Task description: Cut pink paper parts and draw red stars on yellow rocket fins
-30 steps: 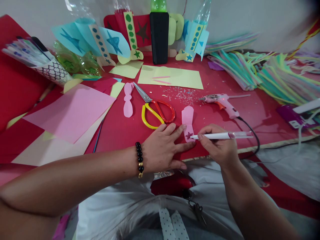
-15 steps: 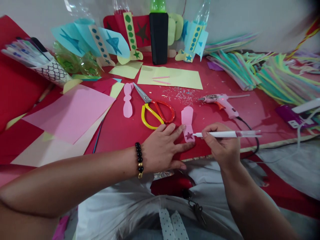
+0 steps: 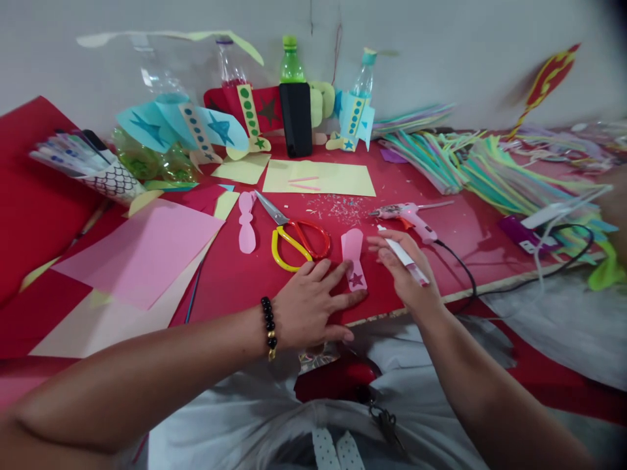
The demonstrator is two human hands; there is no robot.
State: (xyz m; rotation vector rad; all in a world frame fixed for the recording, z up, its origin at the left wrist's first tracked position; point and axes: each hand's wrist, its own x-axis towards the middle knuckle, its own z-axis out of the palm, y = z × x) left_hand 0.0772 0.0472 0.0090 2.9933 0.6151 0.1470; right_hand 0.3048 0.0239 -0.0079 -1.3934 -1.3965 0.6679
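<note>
My left hand (image 3: pixel 313 303) lies flat with its fingers spread on the red tabletop. Its fingertips press the edge of a pink paper cutout (image 3: pixel 351 245), which bears a dark star near its lower end. To the right, my right hand (image 3: pixel 414 277) holds a white marker (image 3: pixel 400 252), its tip pointing up and left, off the paper. Scissors (image 3: pixel 281 222) with one yellow and one red handle lie just beyond my left fingers. Left of their blades rests a second pink cutout (image 3: pixel 247 228) with rounded lobes.
A pink glue gun (image 3: pixel 409 217) lies at the right, its cord running over the table edge. Decorated bottles (image 3: pixel 291 62) and a black phone (image 3: pixel 296 121) stand at the back. Paper sheets (image 3: pixel 147 251) and a marker holder (image 3: pixel 110 179) are left; pipe cleaners (image 3: pixel 426 160) lie right.
The marker tip has lifted off the star, and my right hand has turned, swinging the marker upward. My left hand stays on the cutout. The view has tilted up, showing more wall.
</note>
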